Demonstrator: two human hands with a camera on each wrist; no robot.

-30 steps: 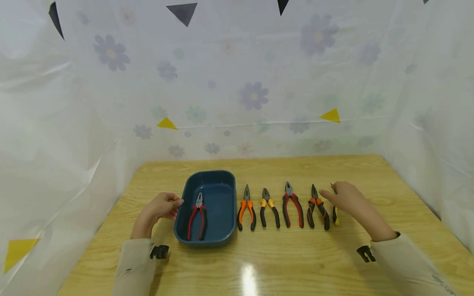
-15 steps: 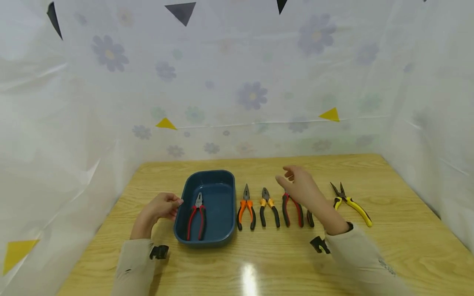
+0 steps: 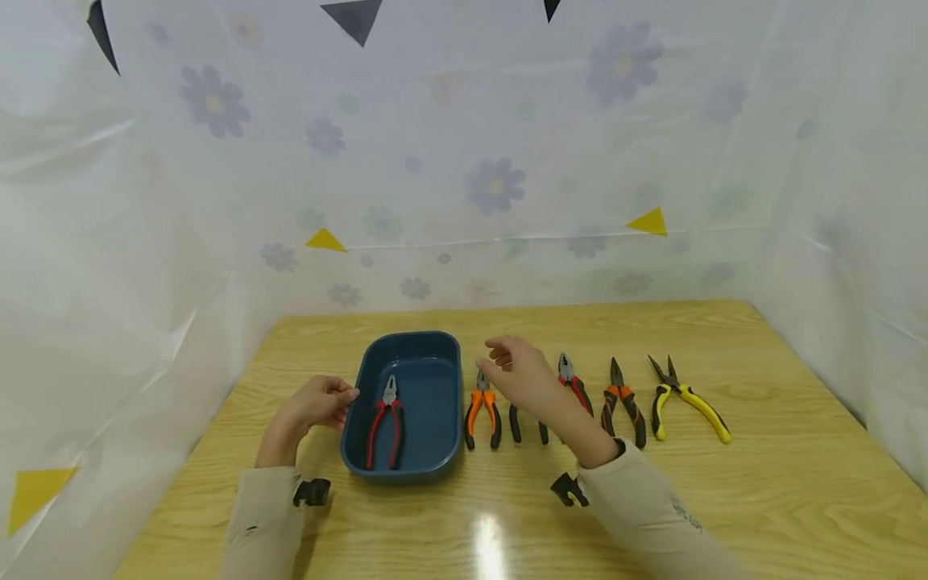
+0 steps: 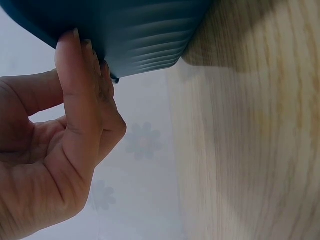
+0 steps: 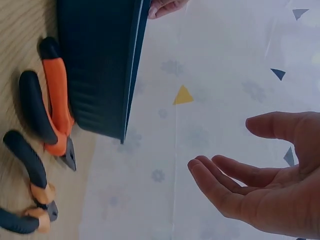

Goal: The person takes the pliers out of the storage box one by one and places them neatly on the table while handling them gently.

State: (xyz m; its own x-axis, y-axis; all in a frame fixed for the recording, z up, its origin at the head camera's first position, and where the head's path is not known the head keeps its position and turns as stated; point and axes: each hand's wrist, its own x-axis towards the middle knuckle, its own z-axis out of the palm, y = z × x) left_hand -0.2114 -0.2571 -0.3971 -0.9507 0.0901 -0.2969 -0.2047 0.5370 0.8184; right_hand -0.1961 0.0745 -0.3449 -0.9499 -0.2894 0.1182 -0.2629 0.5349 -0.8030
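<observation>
My left hand [image 3: 319, 403] pinches the left rim of a dark blue rectangular tub [image 3: 428, 411]; the left wrist view shows its fingertips against the ribbed outer wall [image 4: 155, 40]. Inside the tub lie red-and-black combination pliers [image 3: 390, 393]. Holding nothing, my right hand [image 3: 528, 383] hovers with thumb and fingers apart, close to orange-handled long-nose pliers [image 3: 483, 407]. It covers the head of the yellow-and-black pliers [image 3: 515, 423] in the head view; the right wrist view shows those smaller pliers [image 5: 42, 200] on the table.
To the right lie red-and-black pliers [image 3: 567, 370], orange-and-black long-nose pliers [image 3: 616, 395] and yellow long-nose pliers [image 3: 670, 383] with spread jaws. All rest on a wooden table [image 3: 406, 532]. A pale flowered sheet [image 3: 464, 161] surrounds the back and sides.
My right hand has let go of the yellow long-nose pliers, now spread at the row's right end, and has moved left over the row. My left hand stays at the tub.
</observation>
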